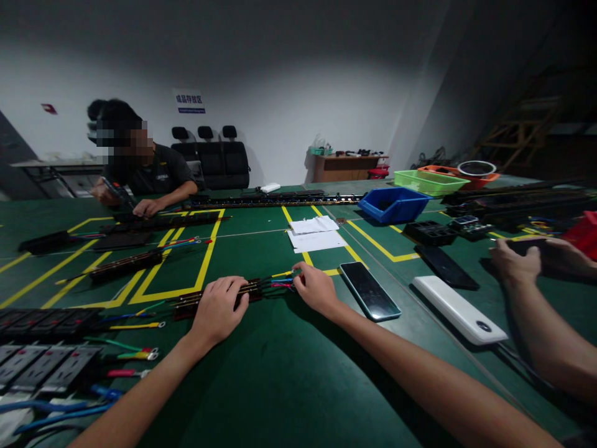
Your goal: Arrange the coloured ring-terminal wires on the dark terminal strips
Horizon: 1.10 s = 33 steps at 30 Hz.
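Note:
A dark strip with copper rails [254, 289] lies on the green table [280, 373] in front of me. My left hand [218, 309] rests over its middle, fingers curled down on it. Coloured wires [281, 279], yellow, blue, red and green, stick out of its right end. My right hand [316, 287] pinches those wires at their ends. A phone [369, 290] lies face up just right of my right hand.
Grey socket strips [46, 364] and loose wires with ring terminals [135, 356] lie at the left. A white power bank [459, 309], a blue bin [394, 204], papers [314, 233] and another person's hands [515, 264] are at the right. A seated person [140, 171] works at the far left.

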Each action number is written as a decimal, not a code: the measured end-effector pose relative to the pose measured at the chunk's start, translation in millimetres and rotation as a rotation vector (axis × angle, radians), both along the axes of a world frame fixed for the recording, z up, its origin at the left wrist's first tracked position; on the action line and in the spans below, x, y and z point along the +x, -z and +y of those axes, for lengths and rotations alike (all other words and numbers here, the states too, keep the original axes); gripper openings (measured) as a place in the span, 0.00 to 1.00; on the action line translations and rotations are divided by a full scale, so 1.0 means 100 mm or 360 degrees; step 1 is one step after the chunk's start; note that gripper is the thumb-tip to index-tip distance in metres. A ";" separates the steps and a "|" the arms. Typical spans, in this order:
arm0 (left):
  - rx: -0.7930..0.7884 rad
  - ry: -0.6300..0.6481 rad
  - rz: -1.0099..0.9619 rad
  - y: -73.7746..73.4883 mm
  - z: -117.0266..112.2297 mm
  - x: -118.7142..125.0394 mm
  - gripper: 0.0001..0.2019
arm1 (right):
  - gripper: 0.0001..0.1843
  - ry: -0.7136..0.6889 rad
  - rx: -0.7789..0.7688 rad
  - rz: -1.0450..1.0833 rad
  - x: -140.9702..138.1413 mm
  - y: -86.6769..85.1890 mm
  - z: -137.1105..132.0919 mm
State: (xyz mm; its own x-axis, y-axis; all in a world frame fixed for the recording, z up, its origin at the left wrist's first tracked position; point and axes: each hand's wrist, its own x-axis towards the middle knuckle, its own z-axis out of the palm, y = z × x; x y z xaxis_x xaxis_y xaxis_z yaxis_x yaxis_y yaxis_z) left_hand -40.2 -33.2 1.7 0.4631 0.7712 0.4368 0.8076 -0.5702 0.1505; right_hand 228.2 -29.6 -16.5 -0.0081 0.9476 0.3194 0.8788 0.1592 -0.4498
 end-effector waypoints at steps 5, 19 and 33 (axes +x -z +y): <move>0.0004 -0.0003 -0.0002 0.01 0.00 -0.01 0.15 | 0.12 -0.0021 -0.0018 0.0003 0.00 0.01 0.01; 0.0031 -0.0010 -0.0010 0.00 0.00 0.00 0.14 | 0.12 -0.0022 -0.0023 -0.0023 0.00 0.00 0.02; 0.0015 -0.0011 0.0007 -0.01 -0.01 0.00 0.15 | 0.11 -0.0021 -0.0019 -0.0027 0.00 0.00 0.01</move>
State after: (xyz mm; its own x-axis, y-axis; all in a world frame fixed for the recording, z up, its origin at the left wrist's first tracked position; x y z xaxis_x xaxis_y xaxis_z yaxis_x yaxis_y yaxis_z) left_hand -40.3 -34.3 2.5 0.4599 0.7703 0.4417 0.8121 -0.5661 0.1416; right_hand 227.8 -28.6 -16.0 -0.0262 0.9512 0.3075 0.8843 0.1655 -0.4366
